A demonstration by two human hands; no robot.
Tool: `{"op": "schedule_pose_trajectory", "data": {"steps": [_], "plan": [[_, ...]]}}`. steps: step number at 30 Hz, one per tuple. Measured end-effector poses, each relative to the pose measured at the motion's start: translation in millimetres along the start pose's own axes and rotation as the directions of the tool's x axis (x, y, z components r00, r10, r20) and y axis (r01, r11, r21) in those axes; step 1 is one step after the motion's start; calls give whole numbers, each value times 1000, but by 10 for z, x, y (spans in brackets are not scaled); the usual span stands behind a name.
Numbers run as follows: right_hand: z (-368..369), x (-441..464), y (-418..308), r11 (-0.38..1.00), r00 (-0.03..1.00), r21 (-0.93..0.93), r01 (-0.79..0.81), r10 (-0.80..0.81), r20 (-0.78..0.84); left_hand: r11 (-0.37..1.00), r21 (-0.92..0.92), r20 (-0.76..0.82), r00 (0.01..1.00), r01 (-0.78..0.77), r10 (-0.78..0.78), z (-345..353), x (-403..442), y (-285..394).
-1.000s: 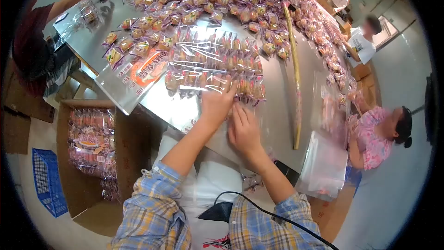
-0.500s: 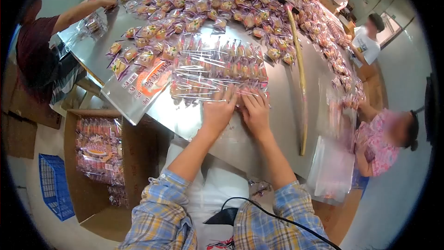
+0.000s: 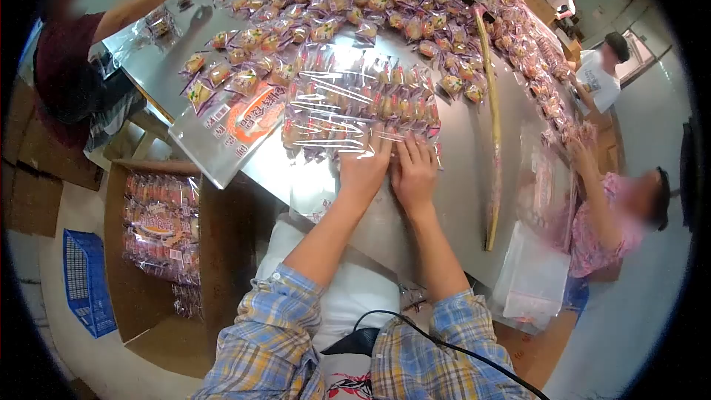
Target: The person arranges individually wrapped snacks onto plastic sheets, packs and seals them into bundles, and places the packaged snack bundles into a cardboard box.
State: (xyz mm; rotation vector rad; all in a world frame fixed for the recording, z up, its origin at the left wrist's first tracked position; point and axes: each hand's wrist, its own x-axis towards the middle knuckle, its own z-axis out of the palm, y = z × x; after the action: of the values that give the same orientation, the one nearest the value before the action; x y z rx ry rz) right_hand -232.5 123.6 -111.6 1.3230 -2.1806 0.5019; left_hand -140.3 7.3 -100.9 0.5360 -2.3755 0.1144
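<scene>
A large clear plastic bag (image 3: pixel 355 96) full of individually wrapped round cakes in rows lies on the metal table. My left hand (image 3: pixel 363 172) rests on its near edge, fingers stretched forward over the film. Close beside it, my right hand (image 3: pixel 415 174) lies on the same edge with fingers extended; its thumb is partly hidden. Neither hand is wrapped round the bag. Left of the bag lie flat printed clear bags (image 3: pixel 252 122) with orange and red lettering.
Loose wrapped cakes (image 3: pixel 326 0) cover the table's far side. A yellow wooden stick (image 3: pixel 492 148) lies to the right, near clear bags (image 3: pixel 533 270). An open carton (image 3: pixel 159 333) holding packed bags and a blue crate (image 3: pixel 87 281) stand at lower left. Several people work around the table.
The camera view has shifted slightly, so the scene sits a little differently. My hands stay at the bag's near edge. The co-worker in pink has raised an arm toward the cakes on the right.
</scene>
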Motion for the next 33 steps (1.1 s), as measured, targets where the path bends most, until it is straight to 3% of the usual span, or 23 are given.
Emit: {"op": "schedule_pose_trajectory", "data": {"steps": [3, 6, 8, 12, 23, 25, 27, 33], "plan": [[-115, 6, -16, 1000, 999, 13, -6, 5, 34, 978, -208, 64, 998, -6, 20, -100, -50, -41], [-175, 78, -152, 992, 998, 114, -59, 60, -7, 990, -103, 147, 983, -98, 113, -327, -121, -223], [-89, 83, -202, 997, 998, 34, -66, 66, -7, 993, -103, 261, 962, -58, 84, -515, -145, -382], [-13, 91, -238, 995, 995, -1, -95, 95, -27, 997, -35, 108, 992, -65, 68, -383, -236, -711], [128, 141, -336, 972, 978, -114, -205, 207, 2, 998, -60, -4, 999, -36, 36, -249, -337, -738], [153, 165, -355, 965, 975, -143, -222, 221, -18, 992, -126, 33, 999, 21, -17, -278, -268, -705], [162, 137, -358, 971, 973, -61, -232, 231, -10, 974, -210, 117, 991, 89, -66, -386, -250, -584], [174, 65, -385, 977, 973, 77, -198, 205, -109, 990, -115, 74, 995, 79, -70, -240, -222, -530]]}}
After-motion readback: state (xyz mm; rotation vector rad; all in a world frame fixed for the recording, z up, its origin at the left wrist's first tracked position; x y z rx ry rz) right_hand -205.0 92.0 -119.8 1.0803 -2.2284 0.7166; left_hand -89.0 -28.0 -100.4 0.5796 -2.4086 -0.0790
